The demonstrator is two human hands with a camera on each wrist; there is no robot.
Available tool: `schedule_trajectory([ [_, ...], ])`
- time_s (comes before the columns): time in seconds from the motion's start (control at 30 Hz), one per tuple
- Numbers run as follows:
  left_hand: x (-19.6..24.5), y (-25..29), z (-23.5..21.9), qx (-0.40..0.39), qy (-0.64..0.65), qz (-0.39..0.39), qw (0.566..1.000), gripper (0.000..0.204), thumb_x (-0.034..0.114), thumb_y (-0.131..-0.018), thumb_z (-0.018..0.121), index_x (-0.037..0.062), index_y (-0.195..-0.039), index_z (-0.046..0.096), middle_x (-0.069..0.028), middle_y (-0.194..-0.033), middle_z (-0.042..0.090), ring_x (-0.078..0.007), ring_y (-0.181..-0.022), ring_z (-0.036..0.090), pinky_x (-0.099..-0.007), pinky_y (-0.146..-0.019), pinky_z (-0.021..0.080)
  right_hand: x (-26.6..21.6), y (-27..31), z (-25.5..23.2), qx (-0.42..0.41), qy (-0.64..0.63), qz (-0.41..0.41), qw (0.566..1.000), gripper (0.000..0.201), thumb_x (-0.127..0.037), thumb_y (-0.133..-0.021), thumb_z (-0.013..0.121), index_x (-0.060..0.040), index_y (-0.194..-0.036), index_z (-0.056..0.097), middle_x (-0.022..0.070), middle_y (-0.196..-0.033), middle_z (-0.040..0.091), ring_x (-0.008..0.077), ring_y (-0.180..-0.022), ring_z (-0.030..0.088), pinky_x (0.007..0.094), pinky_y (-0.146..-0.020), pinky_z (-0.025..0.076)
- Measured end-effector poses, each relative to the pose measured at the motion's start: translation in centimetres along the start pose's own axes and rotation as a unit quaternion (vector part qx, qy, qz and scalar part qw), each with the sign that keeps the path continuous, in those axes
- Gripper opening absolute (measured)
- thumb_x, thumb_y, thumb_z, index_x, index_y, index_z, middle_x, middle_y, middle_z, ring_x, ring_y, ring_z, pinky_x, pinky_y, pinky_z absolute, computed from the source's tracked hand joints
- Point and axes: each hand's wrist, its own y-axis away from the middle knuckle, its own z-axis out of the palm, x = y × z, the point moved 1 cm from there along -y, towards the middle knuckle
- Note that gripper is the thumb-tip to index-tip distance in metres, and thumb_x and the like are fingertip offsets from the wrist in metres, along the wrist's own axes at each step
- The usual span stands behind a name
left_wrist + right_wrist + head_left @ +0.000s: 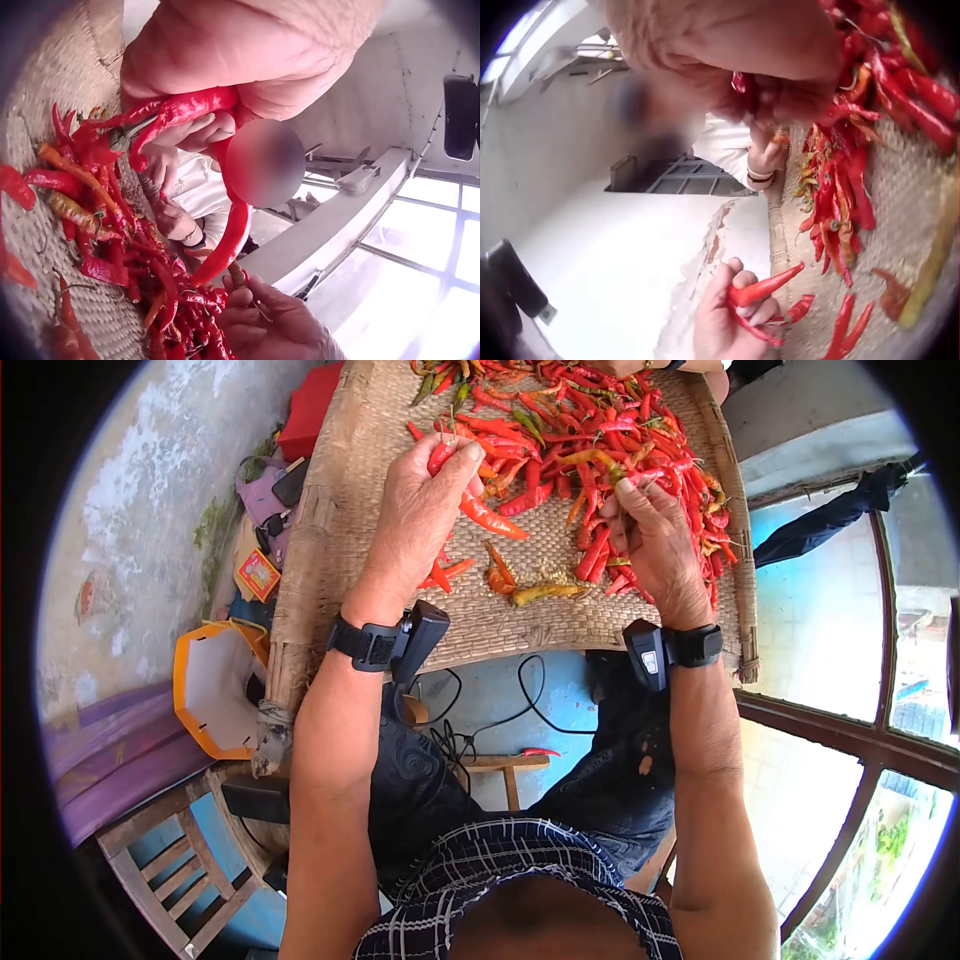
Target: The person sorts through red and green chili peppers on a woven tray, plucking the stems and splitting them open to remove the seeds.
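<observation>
My left hand (415,505), above the left part of a woven tray (400,630), grips several red chili peppers (492,518); one long pepper sticks out toward the tray's middle. In the right wrist view these peppers (769,286) point out between thumb and fingers. My right hand (657,545) is over the right side of the pile. Its thumb and fingers pinch a chili pepper with a yellowish-green end (612,466), its stem showing in the left wrist view. A dark red piece (744,84) shows under the palm. The chili pile (560,425) covers the tray's far and right parts.
A yellowish pepper (548,593) and a few red ones lie near the tray's front edge. Another person's hand (765,159) is at the far side. An orange-rimmed box (215,690) stands at left; windows (830,630) are at right. One chili (540,751) lies below the tray.
</observation>
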Motion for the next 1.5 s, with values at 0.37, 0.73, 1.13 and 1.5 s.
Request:
schedule_trajectory([
  [0.37,0.1,0.1,0.1,-0.006,-0.007,-0.004,1.000,0.024,0.031,-0.087,0.057,0.0090,-0.096,0.059,0.0041,-0.071,0.056,-0.0013,-0.063,0.047,-0.0171,-0.053,0.033,-1.2,0.6,-1.2,0.200,0.501,-0.330,0.775,0.028,-0.015,-0.082,0.061,-0.0036,-0.107,0.059,0.0153,-0.085,0.064,0.0274,-0.071,0.062,0.0370,-0.066,0.050],
  [0.73,0.2,-0.2,-0.1,0.007,0.009,-0.001,1.000,0.026,0.026,-0.087,0.058,0.0008,-0.092,0.056,-0.0015,-0.068,0.056,-0.0048,-0.058,0.047,-0.0199,-0.052,0.038,3.4,2.3,3.4,-0.272,0.594,-0.181,0.735,0.009,-0.003,-0.073,0.057,-0.0037,-0.082,0.056,0.0148,-0.082,0.055,0.0356,-0.079,0.057,0.0425,-0.069,0.046],
  [1.13,0.5,-0.3,-0.8,0.072,0.066,0.014,0.995,0.018,0.024,-0.087,0.060,0.0072,-0.093,0.060,0.0024,-0.068,0.055,-0.0011,-0.053,0.040,-0.0159,-0.046,0.030,3.3,2.8,6.3,-0.249,0.473,-0.161,0.830,0.010,-0.004,-0.075,0.058,0.0004,-0.084,0.056,0.0153,-0.073,0.060,0.0324,-0.069,0.060,0.0391,-0.063,0.048],
  [1.5,0.7,-0.6,-1.7,0.114,0.083,0.041,0.989,0.015,0.019,-0.087,0.059,0.0046,-0.091,0.059,0.0003,-0.069,0.056,-0.0029,-0.055,0.043,-0.0176,-0.050,0.035,0.0,1.5,3.9,-0.156,0.471,-0.089,0.864,0.015,-0.013,-0.080,0.062,-0.0015,-0.090,0.064,0.0063,-0.068,0.060,0.0144,-0.059,0.054,0.0304,-0.056,0.045],
])
